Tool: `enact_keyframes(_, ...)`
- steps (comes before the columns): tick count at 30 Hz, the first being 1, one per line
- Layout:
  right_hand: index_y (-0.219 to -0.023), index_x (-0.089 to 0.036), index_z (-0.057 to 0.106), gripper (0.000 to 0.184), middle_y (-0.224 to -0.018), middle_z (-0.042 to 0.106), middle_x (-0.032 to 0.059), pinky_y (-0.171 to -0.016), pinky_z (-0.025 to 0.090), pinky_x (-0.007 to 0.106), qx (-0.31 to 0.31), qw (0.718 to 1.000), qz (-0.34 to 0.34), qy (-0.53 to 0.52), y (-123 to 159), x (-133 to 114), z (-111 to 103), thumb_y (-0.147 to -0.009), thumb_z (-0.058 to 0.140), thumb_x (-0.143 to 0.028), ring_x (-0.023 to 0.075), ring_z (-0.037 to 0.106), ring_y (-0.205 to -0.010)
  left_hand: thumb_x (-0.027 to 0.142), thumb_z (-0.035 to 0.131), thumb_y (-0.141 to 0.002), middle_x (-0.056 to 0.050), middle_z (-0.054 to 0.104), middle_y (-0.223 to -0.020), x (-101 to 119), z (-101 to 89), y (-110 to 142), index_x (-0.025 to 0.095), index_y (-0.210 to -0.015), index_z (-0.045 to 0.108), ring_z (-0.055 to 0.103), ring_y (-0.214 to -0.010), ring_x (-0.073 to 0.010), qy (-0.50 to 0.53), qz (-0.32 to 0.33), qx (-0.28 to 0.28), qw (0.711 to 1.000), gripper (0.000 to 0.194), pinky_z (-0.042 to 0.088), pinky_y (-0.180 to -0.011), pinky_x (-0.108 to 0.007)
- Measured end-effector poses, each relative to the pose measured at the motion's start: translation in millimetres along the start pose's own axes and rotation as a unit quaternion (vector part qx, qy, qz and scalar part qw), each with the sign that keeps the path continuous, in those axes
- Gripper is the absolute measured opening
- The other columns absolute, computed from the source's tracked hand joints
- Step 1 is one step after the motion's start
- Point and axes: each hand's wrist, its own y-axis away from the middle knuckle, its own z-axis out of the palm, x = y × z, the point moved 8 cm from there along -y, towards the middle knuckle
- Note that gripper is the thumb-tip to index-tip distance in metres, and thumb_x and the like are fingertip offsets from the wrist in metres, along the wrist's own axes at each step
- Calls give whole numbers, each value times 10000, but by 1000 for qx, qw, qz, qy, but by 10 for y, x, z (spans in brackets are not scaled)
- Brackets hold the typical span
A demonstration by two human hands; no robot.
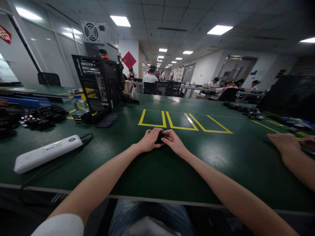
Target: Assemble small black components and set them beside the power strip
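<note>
Low over the green table [159, 170], both of my hands meet around a small black part [159, 137]. My left hand [150, 140] wraps its fingers over the part from the left and is closed on it. From the right, my right hand [173, 143] pinches at the part's edge with thumb and fingertips. Most of the part is hidden by my fingers, so its exact kind does not show. Just beyond my hands, yellow tape [152, 125] marks outlined areas on the tabletop.
A white elongated device [49, 153] with a black cable lies at left. Behind it are a pile of dark parts [41, 118], a clear bottle [80, 105] and an open black computer case [103, 82]. Another person's hand [284, 141] rests at the right, near cables [246, 109].
</note>
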Motion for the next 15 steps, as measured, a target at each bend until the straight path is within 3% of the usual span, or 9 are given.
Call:
enact_keyframes(5,-977,-193,480,296,-1029,535,49,-890,401,377,-14,999,37,-6,-8,91,3,-703,568,-259,174,526,-976,323,559,-690,-83,429,-1105,-4,3,2,206,-1115,308,422,-1033,-234,-3,-3,-3,1000,507,285,-879,-404)
enact_keyframes(10,-940,-215,451,330,-1020,512,20,-892,408,353,-34,999,4,-33,35,-13,49,-655,616,-195,155,518,-987,289,562,-683,-84,420,-1116,2,-3,6,205,-1133,291,417,-1041,-234,1,1,-7,1000,532,284,-881,-400)
enact_keyframes(15,-907,-210,463,223,-983,519,22,-841,439,347,-8,1000,12,-19,30,-4,30,-714,553,-275,147,542,-914,330,548,-698,-86,419,-1114,-2,1,0,205,-1119,302,421,-1035,-235,1,0,-5,1000,503,286,-879,-404)
